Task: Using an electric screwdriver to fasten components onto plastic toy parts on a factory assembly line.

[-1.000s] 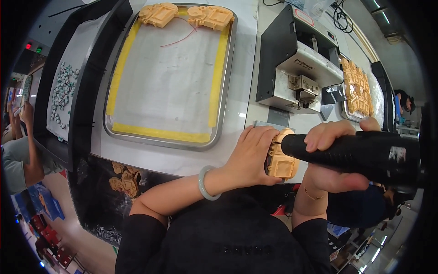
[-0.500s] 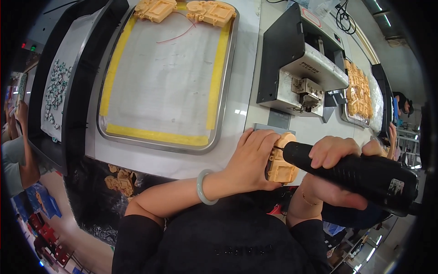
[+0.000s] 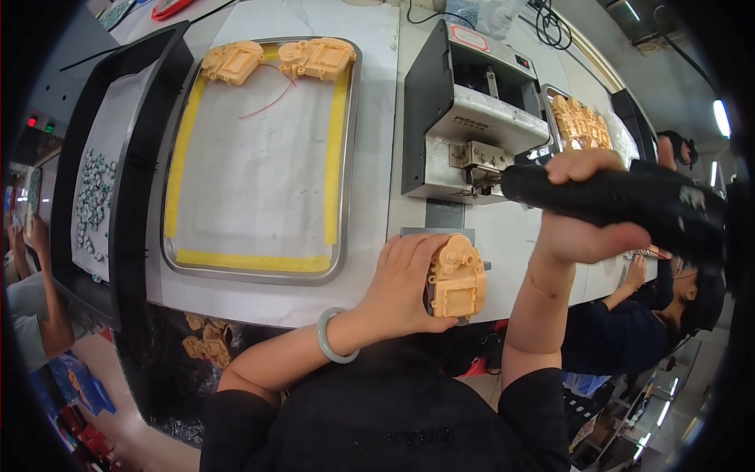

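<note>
My left hand (image 3: 405, 279), below a greenish bracelet, grips a yellow-orange plastic housing (image 3: 458, 285) from its left side, over a grey plate (image 3: 469, 236) at the table's front edge. My right hand (image 3: 583, 208) is wrapped round a black electric screwdriver (image 3: 609, 197), held nearly level above the table. The tool's tip is at the metal mouth of a black and silver screw feeder (image 3: 480, 110); whether a screw sits on the tip is too small to tell.
A metal tray (image 3: 346, 173) edged with yellow tape holds two housings (image 3: 317, 58) and a red wire (image 3: 271, 104). Left of it is a black bin (image 3: 130, 197) with small parts. More housings (image 3: 580, 123) are stacked beyond the feeder. Co-workers (image 3: 629, 322) sit at both sides.
My right hand has lifted the screwdriver off the housing and carried it up to the feeder's mouth. The left hand keeps its hold on the housing. The view has shifted.
</note>
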The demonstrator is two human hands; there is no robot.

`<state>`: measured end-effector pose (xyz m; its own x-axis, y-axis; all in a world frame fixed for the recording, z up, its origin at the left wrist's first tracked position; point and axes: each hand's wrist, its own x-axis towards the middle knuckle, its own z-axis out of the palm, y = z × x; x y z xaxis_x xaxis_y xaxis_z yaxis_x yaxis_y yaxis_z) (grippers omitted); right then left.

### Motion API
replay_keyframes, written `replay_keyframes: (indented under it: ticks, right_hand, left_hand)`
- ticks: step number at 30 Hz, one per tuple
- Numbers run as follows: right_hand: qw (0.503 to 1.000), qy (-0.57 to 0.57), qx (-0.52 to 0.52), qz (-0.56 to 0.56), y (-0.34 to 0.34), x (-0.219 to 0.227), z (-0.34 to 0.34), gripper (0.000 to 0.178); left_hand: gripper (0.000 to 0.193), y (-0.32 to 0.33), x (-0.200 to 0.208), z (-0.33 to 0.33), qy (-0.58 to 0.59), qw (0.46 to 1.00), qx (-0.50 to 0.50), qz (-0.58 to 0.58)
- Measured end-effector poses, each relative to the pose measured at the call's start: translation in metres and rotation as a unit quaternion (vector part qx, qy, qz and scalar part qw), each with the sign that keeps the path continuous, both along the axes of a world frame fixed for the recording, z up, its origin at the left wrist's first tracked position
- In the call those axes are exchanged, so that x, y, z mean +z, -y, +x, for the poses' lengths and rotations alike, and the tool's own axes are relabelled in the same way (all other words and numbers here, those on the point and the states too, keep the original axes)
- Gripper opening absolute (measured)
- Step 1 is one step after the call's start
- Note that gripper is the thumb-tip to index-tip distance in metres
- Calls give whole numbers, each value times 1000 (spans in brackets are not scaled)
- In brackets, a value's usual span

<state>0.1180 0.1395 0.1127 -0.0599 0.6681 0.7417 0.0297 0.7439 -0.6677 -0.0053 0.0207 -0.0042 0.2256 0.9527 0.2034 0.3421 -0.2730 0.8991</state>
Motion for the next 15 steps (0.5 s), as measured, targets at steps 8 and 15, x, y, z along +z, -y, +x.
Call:
replay_keyframes:
  ticks: [8,15]
  right_hand:
    - [999,34,-16,-17,-7,-6,-17,89]
    - [981,-73,174,-42,3,21,3,98]
  left_hand:
    - [94,-2,3,-2,-5,1000,-5,-4]
    - [94,-1,6,-1,1,1000,-1,-14]
